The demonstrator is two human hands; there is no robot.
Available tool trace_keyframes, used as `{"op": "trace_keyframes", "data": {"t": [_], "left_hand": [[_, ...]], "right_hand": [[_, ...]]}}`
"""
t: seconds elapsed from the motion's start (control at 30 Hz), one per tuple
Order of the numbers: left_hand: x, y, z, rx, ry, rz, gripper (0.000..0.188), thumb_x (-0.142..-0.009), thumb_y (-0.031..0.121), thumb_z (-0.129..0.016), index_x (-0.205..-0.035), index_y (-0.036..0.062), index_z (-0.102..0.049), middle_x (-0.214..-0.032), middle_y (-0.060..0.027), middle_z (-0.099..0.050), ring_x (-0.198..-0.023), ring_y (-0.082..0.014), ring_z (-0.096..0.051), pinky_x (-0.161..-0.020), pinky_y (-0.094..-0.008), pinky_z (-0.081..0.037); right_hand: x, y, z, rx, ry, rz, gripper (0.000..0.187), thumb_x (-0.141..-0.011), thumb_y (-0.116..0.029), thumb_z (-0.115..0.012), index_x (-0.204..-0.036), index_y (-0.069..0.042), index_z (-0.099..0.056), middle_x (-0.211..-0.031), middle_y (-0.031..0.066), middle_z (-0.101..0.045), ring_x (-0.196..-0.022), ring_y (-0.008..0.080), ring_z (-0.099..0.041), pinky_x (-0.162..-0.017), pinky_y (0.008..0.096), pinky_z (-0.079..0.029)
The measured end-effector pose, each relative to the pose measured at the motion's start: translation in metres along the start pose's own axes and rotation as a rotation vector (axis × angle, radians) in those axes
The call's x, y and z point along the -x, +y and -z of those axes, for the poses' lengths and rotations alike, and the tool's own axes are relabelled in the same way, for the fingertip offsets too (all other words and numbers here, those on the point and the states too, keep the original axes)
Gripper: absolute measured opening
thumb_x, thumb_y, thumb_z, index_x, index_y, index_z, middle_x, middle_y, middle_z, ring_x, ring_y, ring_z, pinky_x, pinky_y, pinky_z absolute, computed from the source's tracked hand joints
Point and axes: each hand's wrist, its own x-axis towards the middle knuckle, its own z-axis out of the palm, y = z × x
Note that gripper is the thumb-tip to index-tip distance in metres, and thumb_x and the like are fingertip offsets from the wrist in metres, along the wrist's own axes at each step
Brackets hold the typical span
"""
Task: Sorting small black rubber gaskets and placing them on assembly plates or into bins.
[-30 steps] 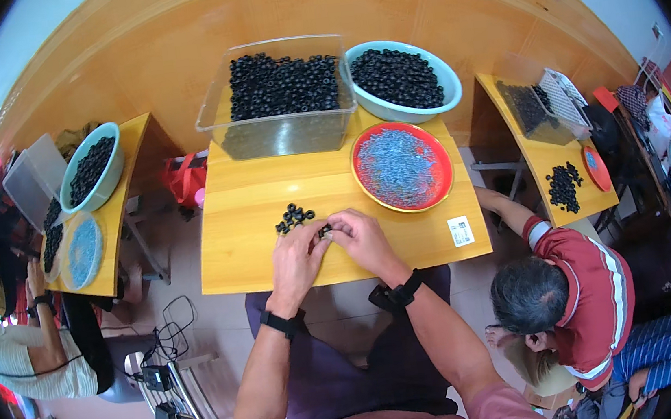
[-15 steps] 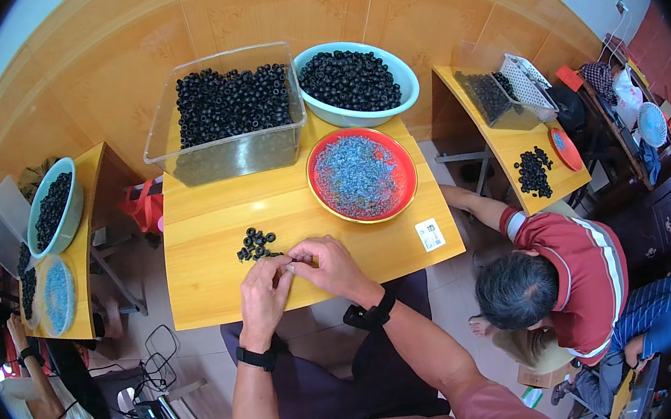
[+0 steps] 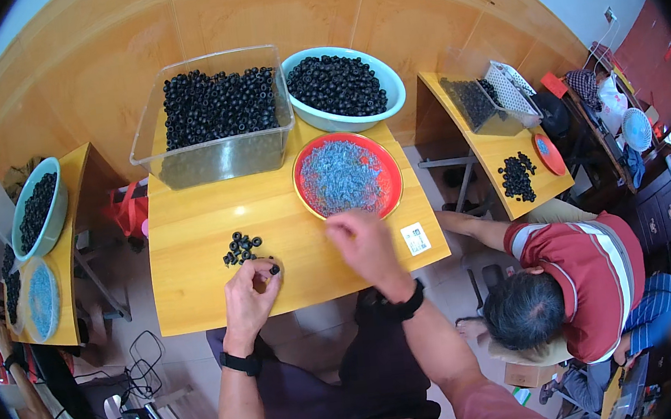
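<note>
My left hand (image 3: pixel 248 299) pinches a small black ring-shaped piece (image 3: pixel 275 270) between thumb and fingers over the near part of the yellow table (image 3: pixel 197 293). Just beyond it lies a small pile of loose black rings (image 3: pixel 240 248). My right hand (image 3: pixel 368 247) hovers by the near rim of a red plate (image 3: pixel 389 163), its fingers curled and smeared by motion, so whether they hold anything is hidden. Many small, thin bluish pieces (image 3: pixel 340 175) cover the plate.
At the table's back stand a clear plastic bin (image 3: pixel 221 168) and a light-blue basin (image 3: pixel 326 120), both full of black rings. A white label (image 3: pixel 415 239) sticks to the table's right side. Co-workers sit at a right table (image 3: pixel 485 157) and a left table (image 3: pixel 78 212).
My hands were together near the table's front edge and have parted. The right hand has moved right and away from me toward the red plate; the left stays near the pile with a black ring.
</note>
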Motion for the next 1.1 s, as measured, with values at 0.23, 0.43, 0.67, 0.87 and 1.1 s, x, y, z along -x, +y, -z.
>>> {"op": "trace_keyframes", "data": {"t": [0.23, 0.43, 0.67, 0.87, 1.1], "left_hand": [[-0.002, 0.002, 0.002, 0.007, -0.012, 0.005, 0.016, -0.083, 0.007, -0.076, -0.095, 0.0016, -0.066, -0.078, -0.0079, -0.069, -0.070, -0.0175, -0.067, -0.066, -0.0306, -0.054], [-0.002, 0.003, 0.003, 0.044, -0.028, 0.034, 0.016, -0.084, 0.007, -0.076, -0.096, 0.0009, -0.066, -0.076, -0.0075, -0.068, -0.069, -0.0170, -0.066, -0.066, -0.0303, -0.053], [-0.002, 0.004, 0.003, 0.040, -0.034, 0.013, 0.015, -0.085, 0.007, -0.076, -0.095, 0.0009, -0.067, -0.075, -0.0074, -0.067, -0.068, -0.0165, -0.064, -0.066, -0.0299, -0.053], [-0.004, 0.005, 0.003, 0.038, -0.027, 0.036, 0.015, -0.085, 0.007, -0.076, -0.096, 0.0008, -0.067, -0.075, -0.0071, -0.066, -0.067, -0.0161, -0.063, -0.065, -0.0295, -0.052], [-0.005, 0.003, 0.003, 0.023, -0.035, 0.008, 0.016, -0.084, 0.006, -0.077, -0.094, 0.0008, -0.066, -0.074, -0.0033, -0.067, -0.067, -0.0111, -0.063, -0.066, -0.0270, -0.054]], "right_hand": [[-0.042, 0.042, 0.038, 0.430, -0.328, -0.086, 0.018, -0.083, -0.008, -0.069, -0.101, -0.008, -0.071, -0.093, 0.0158, -0.070, -0.086, 0.0376, -0.069, -0.076, 0.0486, -0.055], [-0.049, 0.052, 0.022, 0.544, -0.297, -0.069, 0.021, -0.083, -0.008, -0.067, -0.104, -0.008, -0.071, -0.102, 0.0162, -0.067, -0.092, 0.0381, -0.068, -0.078, 0.0488, -0.055], [-0.053, 0.033, 0.025, 0.380, -0.307, -0.055, 0.026, -0.085, -0.009, -0.067, -0.110, -0.011, -0.072, -0.101, 0.0157, -0.066, -0.093, 0.0373, -0.067, -0.078, 0.0482, -0.055], [-0.060, 0.046, 0.013, 0.494, -0.348, -0.047, 0.021, -0.086, -0.010, -0.066, -0.104, -0.012, -0.076, -0.099, 0.0158, -0.067, -0.094, 0.0373, -0.068, -0.079, 0.0484, -0.055], [-0.058, 0.058, 0.025, 0.653, -0.257, -0.145, 0.015, -0.085, -0.008, -0.064, -0.095, -0.010, -0.076, -0.096, 0.0167, -0.068, -0.091, 0.0376, -0.068, -0.079, 0.0499, -0.054]]}}
